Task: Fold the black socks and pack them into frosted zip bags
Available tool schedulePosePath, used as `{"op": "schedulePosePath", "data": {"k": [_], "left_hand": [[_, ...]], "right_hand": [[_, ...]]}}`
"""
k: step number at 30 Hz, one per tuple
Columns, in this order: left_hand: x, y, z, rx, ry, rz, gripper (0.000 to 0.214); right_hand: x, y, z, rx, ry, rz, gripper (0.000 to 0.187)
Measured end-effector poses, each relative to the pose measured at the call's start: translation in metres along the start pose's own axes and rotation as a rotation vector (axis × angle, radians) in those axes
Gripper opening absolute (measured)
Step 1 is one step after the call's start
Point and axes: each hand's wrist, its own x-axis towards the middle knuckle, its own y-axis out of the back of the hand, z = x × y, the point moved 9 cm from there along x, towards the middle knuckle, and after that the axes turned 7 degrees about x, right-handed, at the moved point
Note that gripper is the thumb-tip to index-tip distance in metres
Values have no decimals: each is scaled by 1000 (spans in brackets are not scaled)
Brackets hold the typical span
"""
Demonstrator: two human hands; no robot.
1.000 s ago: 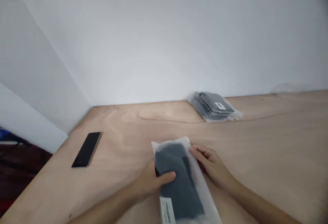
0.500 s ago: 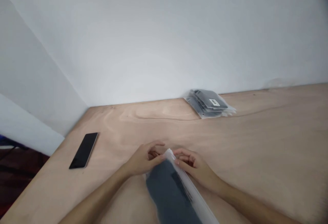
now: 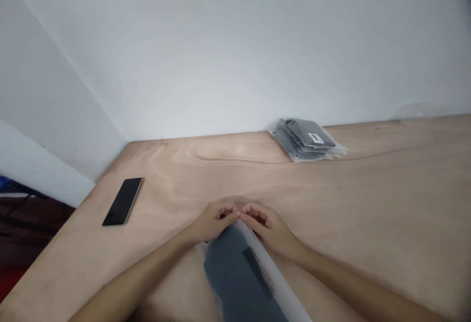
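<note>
both hands came closer together since earlier frame: left hand [image 3: 213,222] and right hand [image 3: 268,227] now meet at top end of clear plastic bag [image 3: 283,285], fingers curled and pinching its edge w/ dark grey item [image 3: 231,278] inside, bag lying on plywood table [image 3: 368,204]. black phone [image 3: 122,201] at 9 o'clock from hands, stack of bagged items [image 3: 305,140] at 1 o'clock, against white wall [image 3: 235,42].

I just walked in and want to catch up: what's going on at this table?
A person is working with both bare hands at a plywood table. The left hand and right hand meet at the top edge of a clear plastic bag, fingers curled on it. The bag holds a dark grey item. Farther off, against the wall, lies a stack of similar bags. A black smartphone lies to the left.
</note>
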Motion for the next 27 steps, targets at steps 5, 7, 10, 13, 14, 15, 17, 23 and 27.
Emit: {"op": "schedulePosePath", "data": {"k": [5,7,10,13,14,15,17,23,27], "left_hand": [[-1,3,0,33,1,75,42],[1,8,-1,45,-1,94,41],[3,30,-5,59,5,149,41],[4,70,-14,66,28,233,42],[3,86,-19,66,42,270,41],[1,101,-24,65,59,309,41],[-3,126,-34,58,96,371,41],[-6,133,-50,12,147,397,47],[-5,122,-47,-17,140,394,47]], "right_hand": [[0,-1,0,-11,-21,-16,42],[-1,-1,1,-15,-35,-20,39],[-3,0,3,-23,-59,-29,35],[-3,0,7,-31,-86,-44,33],[-3,0,8,-34,-95,-54,33],[-3,-1,9,-38,-103,-68,34],[-2,-3,11,-45,-112,-97,32],[-6,-8,7,-75,-85,-149,28],[-9,-6,2,-92,-43,-128,34]]}}
